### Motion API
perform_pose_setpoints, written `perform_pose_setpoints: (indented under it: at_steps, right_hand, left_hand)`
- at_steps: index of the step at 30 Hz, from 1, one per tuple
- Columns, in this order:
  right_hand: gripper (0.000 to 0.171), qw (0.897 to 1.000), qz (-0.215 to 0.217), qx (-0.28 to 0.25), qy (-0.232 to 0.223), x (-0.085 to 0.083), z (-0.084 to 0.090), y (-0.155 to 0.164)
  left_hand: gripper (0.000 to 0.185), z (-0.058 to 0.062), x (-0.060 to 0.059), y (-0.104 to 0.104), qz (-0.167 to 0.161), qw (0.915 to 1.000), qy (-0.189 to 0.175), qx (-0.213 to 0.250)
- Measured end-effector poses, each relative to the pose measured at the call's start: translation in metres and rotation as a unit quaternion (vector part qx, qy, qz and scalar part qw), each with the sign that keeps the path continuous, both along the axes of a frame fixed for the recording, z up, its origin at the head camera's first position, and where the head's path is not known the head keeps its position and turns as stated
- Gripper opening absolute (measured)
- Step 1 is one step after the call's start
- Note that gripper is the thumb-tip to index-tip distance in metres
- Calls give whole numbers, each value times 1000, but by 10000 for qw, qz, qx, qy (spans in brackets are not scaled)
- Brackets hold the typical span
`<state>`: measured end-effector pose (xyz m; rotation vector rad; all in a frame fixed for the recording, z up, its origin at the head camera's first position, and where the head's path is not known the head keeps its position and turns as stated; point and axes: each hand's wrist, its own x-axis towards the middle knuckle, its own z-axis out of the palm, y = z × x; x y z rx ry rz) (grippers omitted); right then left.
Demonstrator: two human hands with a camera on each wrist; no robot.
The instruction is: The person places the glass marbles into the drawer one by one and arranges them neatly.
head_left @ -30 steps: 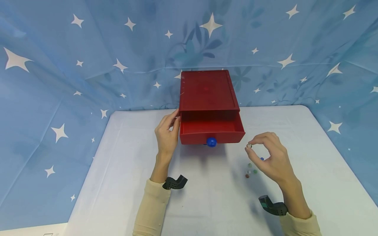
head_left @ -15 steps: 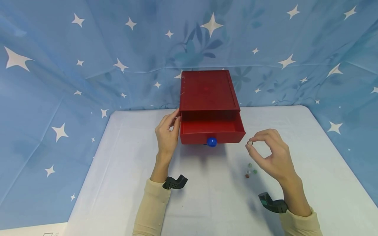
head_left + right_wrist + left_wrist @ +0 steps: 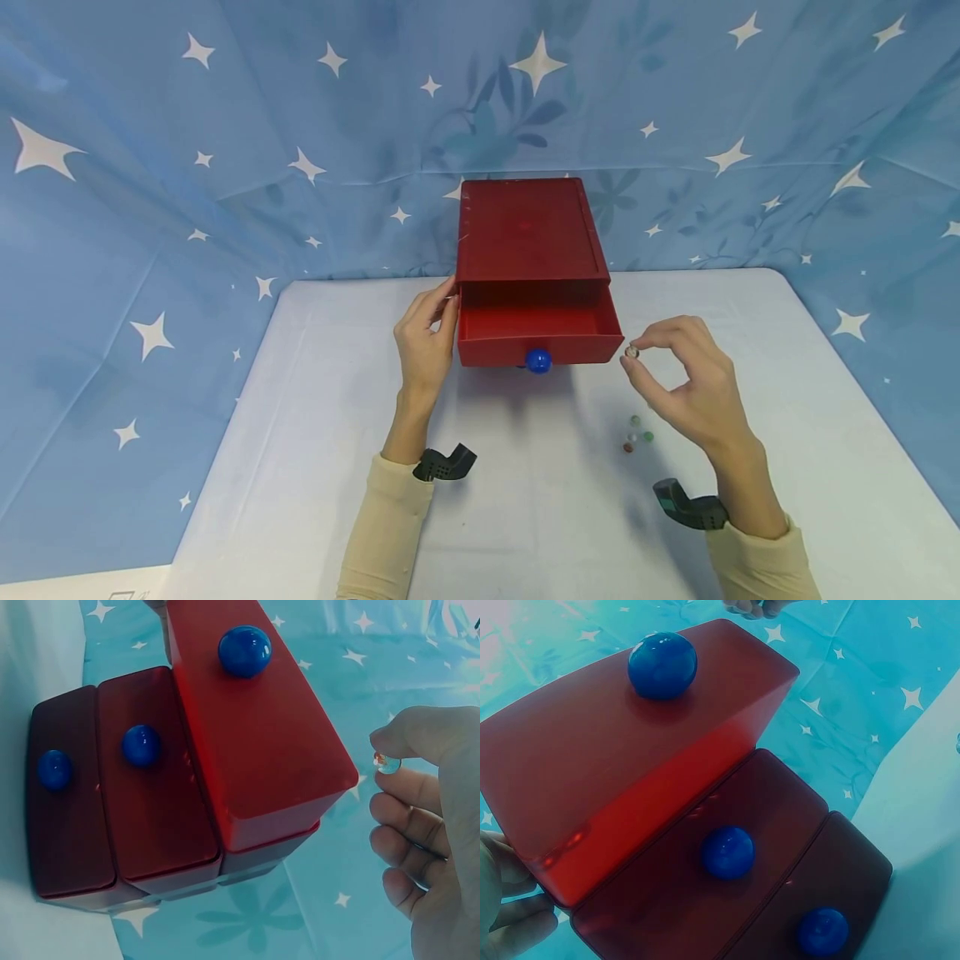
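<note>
Head view: top drawer (image 3: 581, 349) mostly hides lower drawers (image 3: 154, 814); sleeves (image 3: 386, 527) cut off below

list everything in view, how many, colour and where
table: one, white, lower view
backdrop: one, starry blue, behind table
cabinet: one, red, on table, far side
drawers: three, red, in cabinet, top pulled out
knobs: three, blue, drawer fronts
loose marbles: four visible (two green, one clear, one reddish), on table, right
held marble: one, glassy, right of drawers
pale strip: one, whitish, bottom left
wrist cameras: two, black, wrists
sleeves: two, beige, forearms
left hand: one, at cabinet's left side
right hand: one, pinching held marble
</note>
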<state>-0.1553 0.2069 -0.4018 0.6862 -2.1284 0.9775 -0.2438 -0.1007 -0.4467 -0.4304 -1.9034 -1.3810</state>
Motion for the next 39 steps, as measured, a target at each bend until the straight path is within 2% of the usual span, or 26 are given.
perform_pose_setpoints:
  at_steps: [13,20,39]
  right_hand:
    - [25,9996,211,-25,175,-11,10,-9]
    - [22,9998,185,11,106,-15,12,-11]
    - [28,9997,59,228,-96,-24,17,-18]
  left_hand:
    - [29,0,0,0,-16,10000,4,-29]
    - [30,1,0,-1,-33,10000,-10,-31]
    - [29,1,0,-1,-47,10000,52,-10]
